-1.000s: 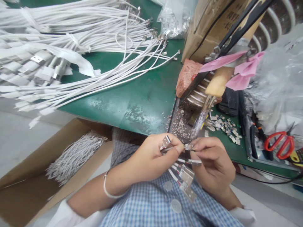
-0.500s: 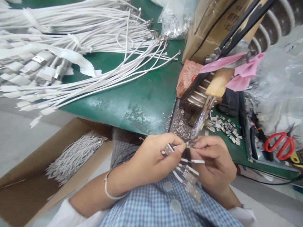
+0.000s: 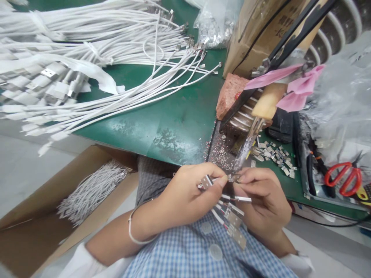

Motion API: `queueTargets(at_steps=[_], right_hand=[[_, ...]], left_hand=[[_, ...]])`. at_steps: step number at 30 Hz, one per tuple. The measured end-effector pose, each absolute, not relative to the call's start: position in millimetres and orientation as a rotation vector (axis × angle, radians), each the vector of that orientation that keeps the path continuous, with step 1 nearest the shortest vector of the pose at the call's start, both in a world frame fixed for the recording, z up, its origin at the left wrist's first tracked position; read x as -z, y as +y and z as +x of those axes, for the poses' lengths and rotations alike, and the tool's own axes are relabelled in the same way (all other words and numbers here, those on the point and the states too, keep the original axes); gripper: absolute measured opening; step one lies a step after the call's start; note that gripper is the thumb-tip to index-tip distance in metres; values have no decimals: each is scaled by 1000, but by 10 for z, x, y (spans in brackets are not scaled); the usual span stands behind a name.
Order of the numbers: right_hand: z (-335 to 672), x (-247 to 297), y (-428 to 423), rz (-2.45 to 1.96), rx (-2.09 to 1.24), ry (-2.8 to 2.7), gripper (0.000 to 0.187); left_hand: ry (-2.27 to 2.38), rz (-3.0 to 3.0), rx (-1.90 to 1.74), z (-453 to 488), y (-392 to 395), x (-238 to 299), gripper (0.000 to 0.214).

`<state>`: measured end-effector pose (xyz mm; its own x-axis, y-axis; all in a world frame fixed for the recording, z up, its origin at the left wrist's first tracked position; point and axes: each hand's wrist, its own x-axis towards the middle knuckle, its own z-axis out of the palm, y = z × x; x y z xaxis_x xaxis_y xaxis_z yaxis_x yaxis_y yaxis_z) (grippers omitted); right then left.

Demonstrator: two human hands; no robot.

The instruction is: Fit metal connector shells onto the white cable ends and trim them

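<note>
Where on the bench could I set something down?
Bare green tabletop shows between the white cables, the reddish block and its front edge, though partly scuffed. It's crowded beyond the right hand, with loose connectors and red-handled scissors.

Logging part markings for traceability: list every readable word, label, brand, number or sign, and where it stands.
Cardboard box: a few printed Chinese characters, blurred and partly cut off; one may be "长", the rest I can't read.
Metal USB plugs on the held cables: no legible text.
Loose metal connectors on the table: too small to tell.
Nothing else legible.
</note>
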<state>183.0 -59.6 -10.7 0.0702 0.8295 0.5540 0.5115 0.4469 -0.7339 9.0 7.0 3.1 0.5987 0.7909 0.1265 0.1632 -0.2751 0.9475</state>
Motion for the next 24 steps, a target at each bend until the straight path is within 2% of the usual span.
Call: queueTargets(at_steps=[15, 24], right_hand=[[1871, 178, -708, -1144, -491, -1633, 31], [1828, 137, -633, -1197, -511, -1540, 24]], left_hand=[[792, 1753, -645, 25, 21, 4, 14], [804, 1742, -688, 70, 62, -12, 14]])
